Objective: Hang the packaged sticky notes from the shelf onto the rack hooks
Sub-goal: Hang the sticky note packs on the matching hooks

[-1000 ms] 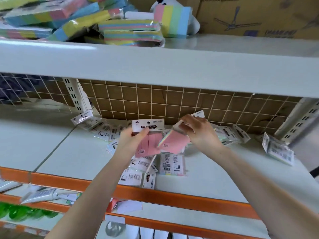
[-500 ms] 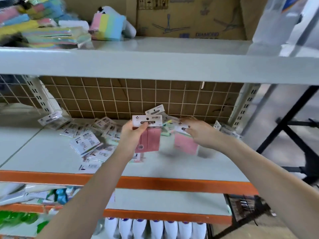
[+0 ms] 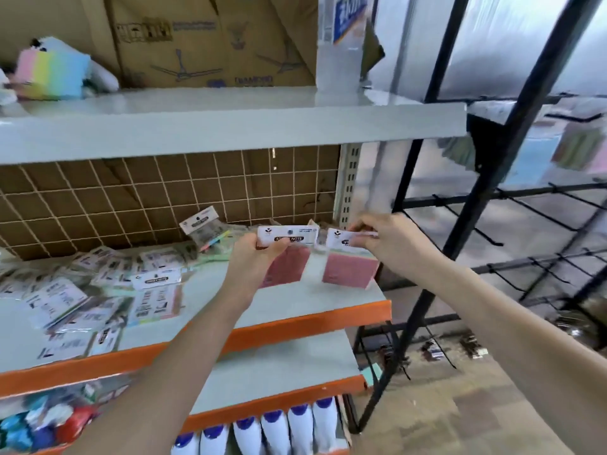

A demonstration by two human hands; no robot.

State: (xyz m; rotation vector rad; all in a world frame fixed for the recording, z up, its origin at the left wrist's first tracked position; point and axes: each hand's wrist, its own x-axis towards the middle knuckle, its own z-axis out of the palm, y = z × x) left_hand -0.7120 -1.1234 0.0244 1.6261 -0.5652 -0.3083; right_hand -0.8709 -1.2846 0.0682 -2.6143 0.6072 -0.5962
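Low in the frame, six white bottles (image 3: pixel 279 431) stand under the orange-edged shelf (image 3: pixel 295 323). At centre, the left hand (image 3: pixel 253 257) pinches one pink sticky-note pack (image 3: pixel 286 254) by its header; the right hand (image 3: pixel 391 244) pinches a second pack (image 3: pixel 350 262) likewise. More packs (image 3: pixel 98 290) litter the shelf at left. The black rack (image 3: pixel 492 198) stands right; a cardboard box (image 3: pixel 210 41) sits upper centre.

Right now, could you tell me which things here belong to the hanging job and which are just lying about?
Job:
- left hand holding pink pack
- right hand holding second pink pack
- loose packs on the shelf
- black hook rack

Lying about:
- cardboard fan box
- pastel sponges
- white bottles
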